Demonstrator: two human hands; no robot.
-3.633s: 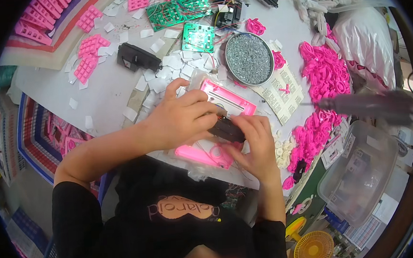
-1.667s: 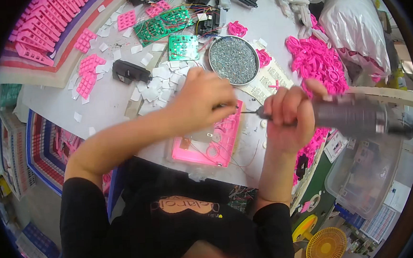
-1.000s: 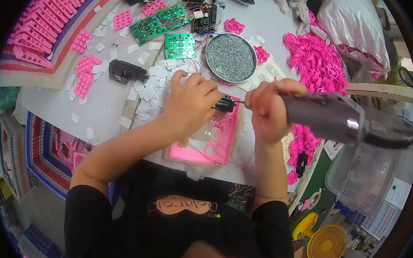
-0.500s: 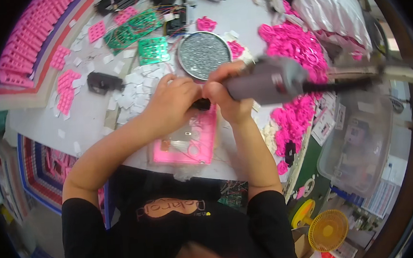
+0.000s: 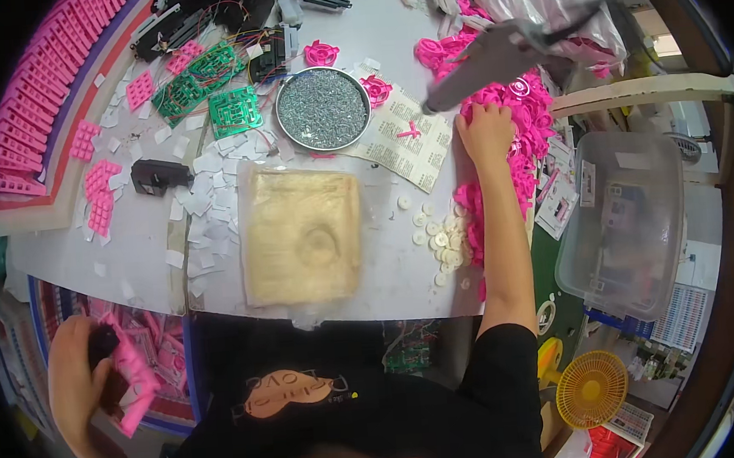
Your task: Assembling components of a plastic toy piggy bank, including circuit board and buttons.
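My left hand (image 5: 72,369) is closed round the edge of a pink plastic housing (image 5: 137,381) with a black part attached. It holds the housing at the lower left, over a bin (image 5: 191,369) of similar pink pieces. Stretched out to the right, my right hand (image 5: 490,135) lies on a heap of pink plastic parts (image 5: 533,102), its fingers apart and the tips partly hidden among them. A grey electric screwdriver (image 5: 487,63) hangs just above that hand, touched by neither hand. On the table in front of me lies a tan, plastic-wrapped block (image 5: 303,233).
Beyond the block stands a round dish of small metal screws (image 5: 323,109). Green circuit boards (image 5: 235,110) with wires, a black part (image 5: 159,175) and white paper bits (image 5: 211,189) lie left. Cream discs (image 5: 443,245) sit near the heap; a clear tub (image 5: 622,228) stands right.
Both hands have left the block. My left hand has carried the pink housing to the lower left. My right hand has let go of the screwdriver, which hangs higher, and reached the pink heap.
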